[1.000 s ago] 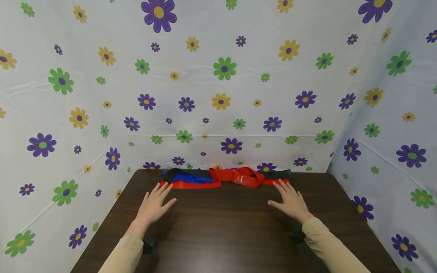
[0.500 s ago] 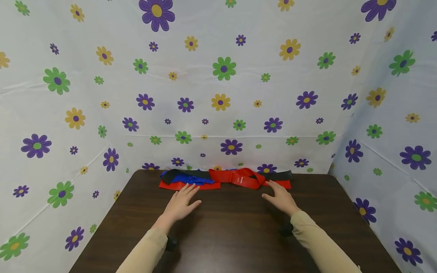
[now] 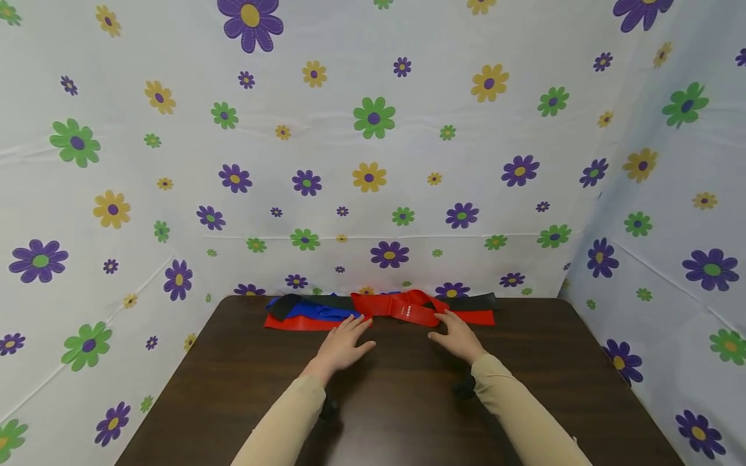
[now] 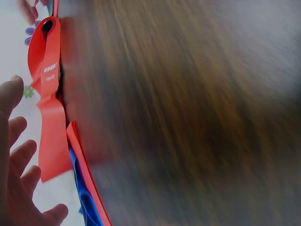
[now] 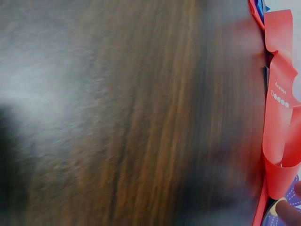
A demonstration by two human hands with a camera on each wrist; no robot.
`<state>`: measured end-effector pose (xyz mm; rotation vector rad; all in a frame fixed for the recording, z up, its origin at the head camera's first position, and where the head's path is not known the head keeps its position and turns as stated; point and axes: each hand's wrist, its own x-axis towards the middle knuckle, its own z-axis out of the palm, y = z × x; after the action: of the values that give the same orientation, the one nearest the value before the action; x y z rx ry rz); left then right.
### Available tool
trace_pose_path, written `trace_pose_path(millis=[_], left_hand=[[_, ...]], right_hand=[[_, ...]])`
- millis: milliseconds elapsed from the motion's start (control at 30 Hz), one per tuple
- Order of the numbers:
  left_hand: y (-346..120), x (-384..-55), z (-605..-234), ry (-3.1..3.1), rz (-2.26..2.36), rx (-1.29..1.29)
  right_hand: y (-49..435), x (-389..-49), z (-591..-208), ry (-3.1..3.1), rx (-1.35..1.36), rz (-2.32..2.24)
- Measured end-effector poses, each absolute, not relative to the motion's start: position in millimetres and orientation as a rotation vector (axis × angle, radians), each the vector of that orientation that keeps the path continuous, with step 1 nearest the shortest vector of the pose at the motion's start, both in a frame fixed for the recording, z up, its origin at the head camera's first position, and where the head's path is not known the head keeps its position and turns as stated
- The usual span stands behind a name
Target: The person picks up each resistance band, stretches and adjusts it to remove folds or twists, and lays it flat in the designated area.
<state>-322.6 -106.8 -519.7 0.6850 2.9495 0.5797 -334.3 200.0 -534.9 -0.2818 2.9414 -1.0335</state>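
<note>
A twisted red resistance band with white printed dots and lettering lies at the back of the dark table. To its left is a bunched blue band, with a flat red strip along the front. My left hand has its fingers spread; its fingertips overlap the flat strip's right end in the head view. My right hand reaches with lightly bent fingers to the twisted band's right end. In the left wrist view, the left fingers are relaxed beside the red band. Only right fingertips show in the right wrist view.
A black band lies behind the red ones, with another red strip at the right. Flowered white cloth rises along the back and both sides of the dark wooden table. Black wrist devices hang under the sleeves.
Both hands have moved inward toward the twisted red band, the left one rightward by more than the right one leftward. The bands lie as before; the head view has shifted slightly.
</note>
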Motion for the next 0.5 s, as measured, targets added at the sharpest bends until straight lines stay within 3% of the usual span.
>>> trace_pose_path(millis=[500], left_hand=[[-62.5, -352.8, -541.6, 2.899, 0.475, 0.646]], right_hand=[[196.9, -353.6, -540.6, 2.913, -0.202, -0.954]])
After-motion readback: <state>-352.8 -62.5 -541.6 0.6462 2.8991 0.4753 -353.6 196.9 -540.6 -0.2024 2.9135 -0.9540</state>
